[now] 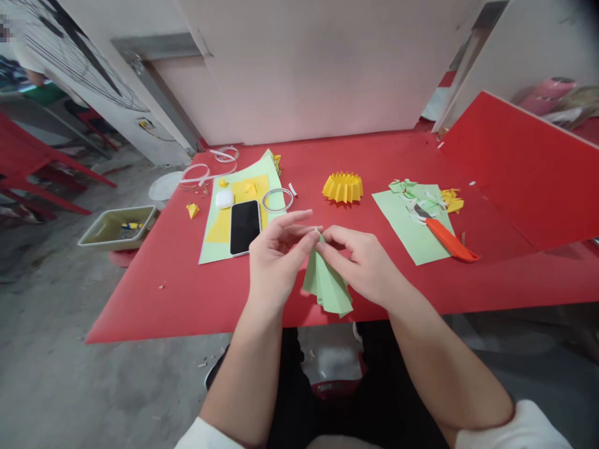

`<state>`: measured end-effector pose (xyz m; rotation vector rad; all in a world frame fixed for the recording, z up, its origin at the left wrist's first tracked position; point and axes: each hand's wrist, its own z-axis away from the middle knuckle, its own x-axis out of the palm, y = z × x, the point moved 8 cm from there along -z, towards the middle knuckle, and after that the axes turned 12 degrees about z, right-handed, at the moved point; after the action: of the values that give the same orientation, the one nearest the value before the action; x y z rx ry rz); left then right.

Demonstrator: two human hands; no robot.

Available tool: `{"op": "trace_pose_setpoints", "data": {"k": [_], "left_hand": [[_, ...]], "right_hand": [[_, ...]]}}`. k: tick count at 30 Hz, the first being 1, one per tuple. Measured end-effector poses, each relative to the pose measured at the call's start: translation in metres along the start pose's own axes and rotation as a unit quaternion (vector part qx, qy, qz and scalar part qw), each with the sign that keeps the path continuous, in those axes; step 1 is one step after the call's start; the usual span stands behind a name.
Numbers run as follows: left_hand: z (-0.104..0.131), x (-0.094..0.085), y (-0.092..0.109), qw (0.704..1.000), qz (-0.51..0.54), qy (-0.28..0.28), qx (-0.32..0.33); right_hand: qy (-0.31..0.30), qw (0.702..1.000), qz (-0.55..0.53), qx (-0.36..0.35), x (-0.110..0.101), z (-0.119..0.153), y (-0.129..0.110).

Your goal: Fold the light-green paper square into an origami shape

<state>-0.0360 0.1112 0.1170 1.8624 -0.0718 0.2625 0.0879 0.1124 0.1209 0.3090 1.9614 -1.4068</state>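
Note:
A folded, fan-like piece of light green paper [330,287] hangs from my fingertips above the front part of the red table. My left hand [279,249] pinches its narrow top end between thumb and fingers, one finger stretched out. Just beside it, my right hand [358,259] grips the same end with thumb and forefinger. Beyond my hands stands a yellow pleated paper ring [343,188]. To the left, a black-screened phone [245,227] lies on green and yellow sheets near a roll of clear tape [277,199]. An orange-handled cutter [449,240] rests on a green sheet [400,221] at the right.
The red table [187,305] meets a pale wall behind. A red board [524,174] leans up at the right. White strips [196,173] curl at the back left. A bin [119,227] and a red chair [37,156] stand off the table's left side.

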Motion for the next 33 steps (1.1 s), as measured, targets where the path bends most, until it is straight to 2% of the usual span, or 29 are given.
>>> {"op": "trace_pose_setpoints", "data": {"k": [6, 12, 19, 25, 33], "left_hand": [[0.000, -0.004, 0.000, 0.999, -0.001, 0.034, 0.011], [0.000, 0.001, 0.002, 1.000, -0.008, 0.009, 0.004], [0.001, -0.002, 0.001, 0.999, -0.006, 0.029, 0.013], [0.000, 0.003, -0.004, 1.000, 0.013, -0.010, -0.026], [0.000, 0.001, -0.003, 1.000, 0.016, 0.015, -0.008]], "right_hand": [[-0.009, 1.000, 0.007, 0.001, 0.000, 0.000, 0.000], [-0.006, 1.000, 0.031, 0.003, 0.000, 0.000, 0.000], [0.003, 1.000, 0.000, 0.019, -0.002, -0.001, 0.003], [-0.003, 1.000, 0.007, 0.030, -0.002, -0.001, 0.007], [0.003, 0.999, 0.010, 0.039, -0.002, -0.003, 0.011]]}}
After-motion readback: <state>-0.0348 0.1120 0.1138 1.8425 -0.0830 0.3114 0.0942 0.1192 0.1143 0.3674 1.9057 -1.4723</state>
